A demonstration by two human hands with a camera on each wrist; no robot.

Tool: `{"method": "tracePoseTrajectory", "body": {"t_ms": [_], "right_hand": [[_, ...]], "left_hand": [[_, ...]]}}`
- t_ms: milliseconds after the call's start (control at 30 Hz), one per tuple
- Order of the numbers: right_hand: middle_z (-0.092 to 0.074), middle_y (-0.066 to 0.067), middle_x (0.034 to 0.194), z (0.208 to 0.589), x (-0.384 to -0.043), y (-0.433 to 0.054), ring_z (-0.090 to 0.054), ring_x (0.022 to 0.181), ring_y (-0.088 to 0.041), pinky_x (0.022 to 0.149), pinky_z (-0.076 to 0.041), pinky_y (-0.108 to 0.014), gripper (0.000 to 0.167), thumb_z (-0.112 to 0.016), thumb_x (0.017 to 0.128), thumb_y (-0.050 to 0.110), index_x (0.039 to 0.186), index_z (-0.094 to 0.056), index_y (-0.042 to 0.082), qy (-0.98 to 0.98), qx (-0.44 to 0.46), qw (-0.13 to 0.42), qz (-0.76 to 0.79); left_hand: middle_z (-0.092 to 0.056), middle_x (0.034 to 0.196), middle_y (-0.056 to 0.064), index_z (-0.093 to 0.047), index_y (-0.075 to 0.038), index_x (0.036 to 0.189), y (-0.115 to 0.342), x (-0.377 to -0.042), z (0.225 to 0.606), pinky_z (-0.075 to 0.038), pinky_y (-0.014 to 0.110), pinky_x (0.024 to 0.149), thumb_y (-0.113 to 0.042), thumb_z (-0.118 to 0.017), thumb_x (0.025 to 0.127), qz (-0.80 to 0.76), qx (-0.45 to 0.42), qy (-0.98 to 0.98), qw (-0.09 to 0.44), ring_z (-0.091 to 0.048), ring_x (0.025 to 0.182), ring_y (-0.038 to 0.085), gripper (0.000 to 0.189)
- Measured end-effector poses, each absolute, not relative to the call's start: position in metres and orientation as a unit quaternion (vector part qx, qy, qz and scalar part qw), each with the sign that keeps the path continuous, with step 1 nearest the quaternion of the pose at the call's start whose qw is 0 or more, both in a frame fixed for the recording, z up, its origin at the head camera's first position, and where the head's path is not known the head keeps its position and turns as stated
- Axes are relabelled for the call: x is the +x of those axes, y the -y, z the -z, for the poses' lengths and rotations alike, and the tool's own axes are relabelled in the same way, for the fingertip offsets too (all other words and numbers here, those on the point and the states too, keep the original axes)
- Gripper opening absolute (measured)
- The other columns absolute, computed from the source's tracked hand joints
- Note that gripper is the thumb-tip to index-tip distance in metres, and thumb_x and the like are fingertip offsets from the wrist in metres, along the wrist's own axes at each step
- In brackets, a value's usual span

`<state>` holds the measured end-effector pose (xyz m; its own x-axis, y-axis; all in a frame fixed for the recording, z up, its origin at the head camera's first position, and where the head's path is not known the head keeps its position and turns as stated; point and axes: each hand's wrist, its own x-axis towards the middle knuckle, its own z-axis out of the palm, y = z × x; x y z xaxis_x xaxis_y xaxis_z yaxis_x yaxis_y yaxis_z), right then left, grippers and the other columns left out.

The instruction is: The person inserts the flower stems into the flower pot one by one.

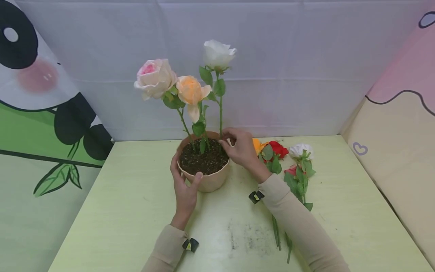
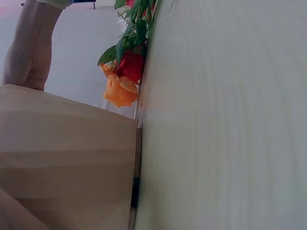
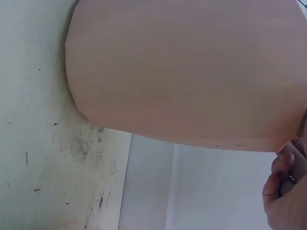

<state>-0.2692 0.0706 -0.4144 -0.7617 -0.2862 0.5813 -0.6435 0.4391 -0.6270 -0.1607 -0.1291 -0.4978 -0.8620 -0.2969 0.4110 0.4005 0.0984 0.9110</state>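
Note:
A beige flower pot (image 1: pixel 210 183) filled with dark soil (image 1: pixel 205 160) stands toward the back of the table. My left hand (image 1: pixel 185 192) holds its left side, the thumb at the front rim and the fingers round the wall. At the right rim, my right hand (image 1: pixel 242 149) pinches the lower stem of a tall white rose (image 1: pixel 219 54); the fingers hide the stem's lower end. A pale pink rose (image 1: pixel 156 78) and a shorter peach rose (image 1: pixel 191 90) stand in the soil, leaning left. The pot wall (image 3: pixel 182 72) fills most of the right wrist view.
Right of the pot lie loose flowers: an orange rose (image 1: pixel 258 146), a red rose (image 1: pixel 278 149), a white flower (image 1: pixel 301 150) and a coral-red one (image 1: pixel 291 170). My right forearm passes over their stems. Dark smudges (image 1: pixel 249 238) mark the table front. A pale cloth wall (image 1: pixel 289 105) rises behind.

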Motion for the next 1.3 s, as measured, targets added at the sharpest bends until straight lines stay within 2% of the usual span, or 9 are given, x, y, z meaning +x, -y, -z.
{"method": "tracePoseTrajectory", "body": {"t_ms": [100, 167, 467, 667, 933, 1300], "right_hand": [[-0.078, -0.01, 0.082, 0.417, -0.268, -0.071, -0.048, 0.061, -0.017, 0.06, -0.035, -0.028, 0.008, -0.082, 0.096, 0.002, 0.104, -0.081, 0.0, 0.826, 0.282, 0.197, -0.447], [-0.077, -0.009, 0.08, 0.418, -0.267, -0.072, -0.047, 0.061, -0.015, 0.06, -0.034, -0.027, 0.008, -0.082, 0.096, 0.003, 0.103, -0.082, 0.0, 0.826, 0.282, 0.196, -0.447], [-0.082, -0.011, 0.088, 0.416, -0.266, -0.071, -0.054, 0.063, -0.017, 0.062, -0.04, -0.029, 0.007, -0.082, 0.097, 0.004, 0.103, -0.084, -0.001, 0.829, 0.302, 0.181, -0.434], [-0.083, -0.01, 0.087, 0.414, -0.267, -0.072, -0.061, 0.066, -0.019, 0.064, -0.045, -0.031, 0.004, -0.082, 0.097, 0.003, 0.098, -0.085, 0.001, 0.839, 0.306, 0.17, -0.416], [-0.083, -0.008, 0.086, 0.405, -0.269, -0.075, -0.078, 0.074, -0.024, 0.07, -0.062, -0.043, 0.007, -0.081, 0.098, 0.004, 0.095, -0.088, 0.004, 0.856, 0.321, 0.153, -0.374], [-0.084, -0.01, 0.089, 0.408, -0.266, -0.072, -0.079, 0.077, -0.025, 0.073, -0.063, -0.042, 0.006, -0.083, 0.098, 0.006, 0.097, -0.087, 0.002, 0.86, 0.305, 0.151, -0.381]], "left_hand": [[-0.031, 0.179, 0.001, -0.026, -0.021, 0.175, 0.129, -0.161, 0.499, -0.018, 0.069, 0.13, -0.022, -0.074, 0.095, 0.666, -0.04, 0.697, 0.262, -0.031, 0.164, 0.027, 0.094], [-0.03, 0.18, 0.001, -0.025, -0.02, 0.175, 0.13, -0.162, 0.499, -0.018, 0.069, 0.13, -0.022, -0.074, 0.095, 0.665, -0.042, 0.698, 0.264, -0.031, 0.164, 0.028, 0.094], [-0.028, 0.18, 0.004, -0.025, -0.02, 0.175, 0.13, -0.161, 0.5, -0.018, 0.069, 0.13, -0.021, -0.075, 0.094, 0.67, -0.035, 0.692, 0.265, -0.027, 0.165, 0.028, 0.095], [-0.027, 0.18, 0.005, -0.024, -0.019, 0.175, 0.129, -0.161, 0.498, -0.019, 0.07, 0.129, -0.022, -0.075, 0.094, 0.672, -0.035, 0.692, 0.262, -0.026, 0.166, 0.029, 0.096], [-0.028, 0.18, 0.004, -0.025, -0.02, 0.175, 0.128, -0.165, 0.499, -0.019, 0.07, 0.129, -0.024, -0.074, 0.093, 0.67, -0.037, 0.693, 0.263, -0.028, 0.165, 0.028, 0.095], [-0.027, 0.18, 0.002, -0.025, -0.021, 0.175, 0.129, -0.164, 0.502, -0.018, 0.07, 0.129, -0.022, -0.074, 0.094, 0.673, -0.041, 0.69, 0.264, -0.026, 0.166, 0.026, 0.095]]}}
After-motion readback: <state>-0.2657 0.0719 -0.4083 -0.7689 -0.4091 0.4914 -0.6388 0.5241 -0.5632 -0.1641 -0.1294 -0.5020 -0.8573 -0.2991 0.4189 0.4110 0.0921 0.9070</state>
